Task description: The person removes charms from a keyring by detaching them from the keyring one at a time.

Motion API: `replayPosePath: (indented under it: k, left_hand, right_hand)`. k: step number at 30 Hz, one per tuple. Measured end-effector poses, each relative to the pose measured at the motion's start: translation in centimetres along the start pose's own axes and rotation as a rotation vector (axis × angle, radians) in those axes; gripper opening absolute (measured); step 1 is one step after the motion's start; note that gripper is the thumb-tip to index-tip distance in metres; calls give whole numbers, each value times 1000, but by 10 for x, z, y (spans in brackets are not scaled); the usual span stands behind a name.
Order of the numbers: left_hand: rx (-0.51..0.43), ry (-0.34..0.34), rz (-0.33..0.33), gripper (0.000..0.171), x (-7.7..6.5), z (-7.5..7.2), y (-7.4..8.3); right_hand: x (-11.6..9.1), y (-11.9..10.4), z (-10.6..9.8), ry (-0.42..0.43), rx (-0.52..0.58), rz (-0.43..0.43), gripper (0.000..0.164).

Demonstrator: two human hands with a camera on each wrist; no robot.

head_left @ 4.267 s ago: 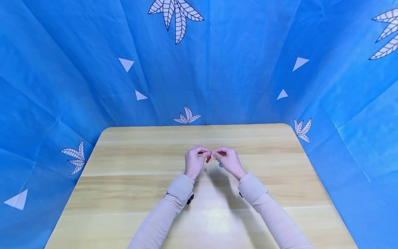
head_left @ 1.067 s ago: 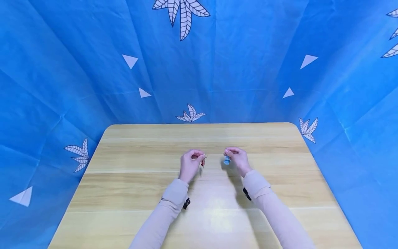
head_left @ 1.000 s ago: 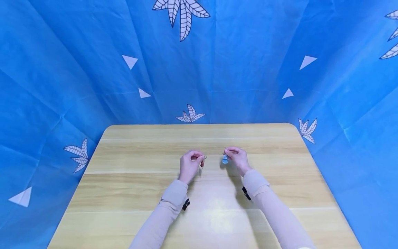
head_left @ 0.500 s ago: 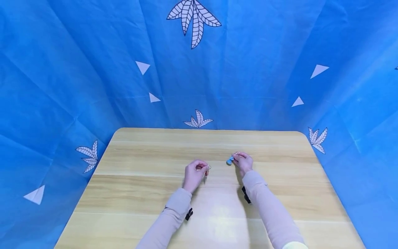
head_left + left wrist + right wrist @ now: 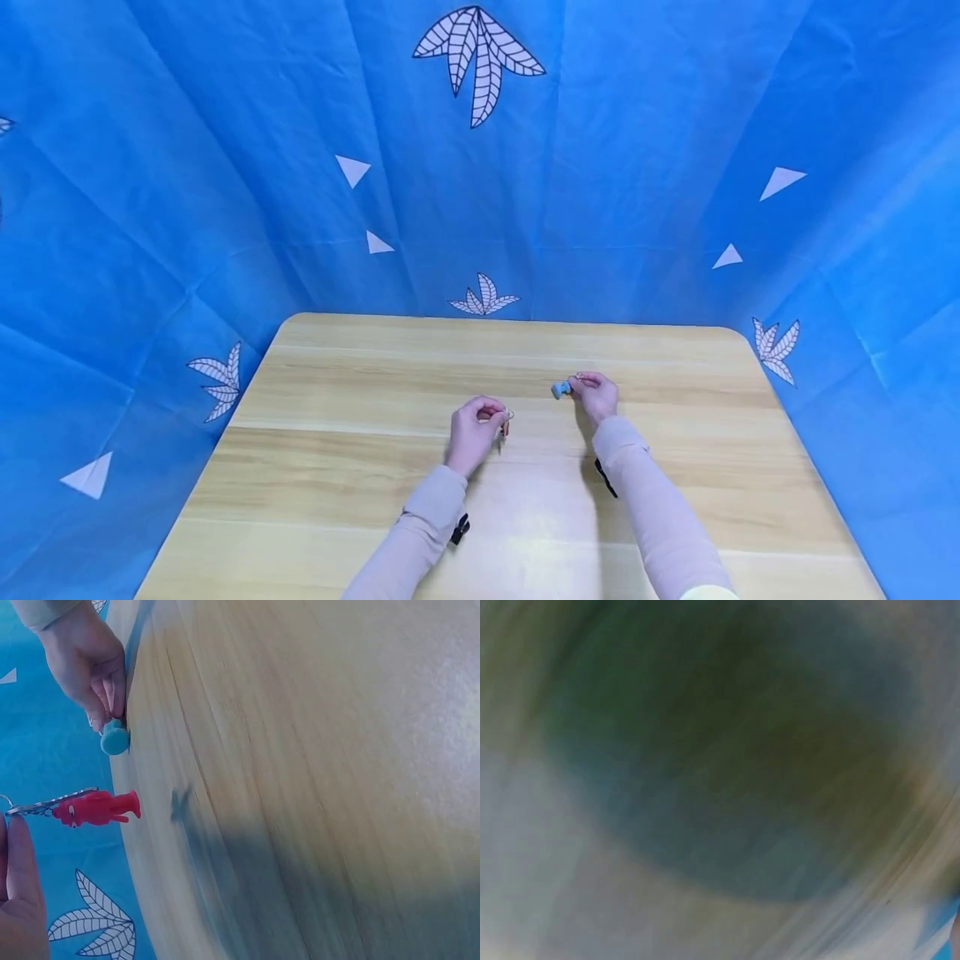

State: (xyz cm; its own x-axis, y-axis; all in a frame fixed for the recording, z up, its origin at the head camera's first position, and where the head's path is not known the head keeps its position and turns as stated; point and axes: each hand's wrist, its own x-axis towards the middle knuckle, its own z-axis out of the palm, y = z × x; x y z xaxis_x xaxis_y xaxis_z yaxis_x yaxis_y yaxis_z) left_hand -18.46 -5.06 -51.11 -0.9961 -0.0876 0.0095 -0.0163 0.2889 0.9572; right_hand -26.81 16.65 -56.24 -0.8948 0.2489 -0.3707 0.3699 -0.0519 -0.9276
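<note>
In the head view my left hand pinches a thin metal ring, from which a small red keychain figure hangs. The left wrist view shows this red figure beside a slim metal piece, perhaps a key or chain. Farther forward and to the right, my right hand pinches a light-blue keychain figure near its ring. Whether the blue figure touches the table I cannot tell. A gap separates the two hands. Blur covers the right wrist view, so it shows neither hand nor figure clearly.
Both hands are over a light wooden table with rounded far corners. Blue cloth printed with white leaves and triangles hangs behind it and along both sides. A black strap piece shows at the left wrist.
The hands, together at first, have come apart, the red figure staying in the left and the blue in the right. Lately the right hand has moved rightward and lowered the blue figure toward the table.
</note>
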Motion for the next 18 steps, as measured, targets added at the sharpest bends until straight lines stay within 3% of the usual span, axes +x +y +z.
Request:
replayPosePath:
  k: [9,13,18]
  left_hand:
    - [-27,-15,-11,5,1,3,-2]
    - [-27,-20,-19,6,0,5,-4]
    - [-31,-28,-8,6,-2,9,-1]
  right_hand:
    - [-2,2,-11,-153,-306,-132,39]
    - [-3,2,-16,-207,-326,-139,44]
    - [-4,2,-21,-208,-318,-129,45]
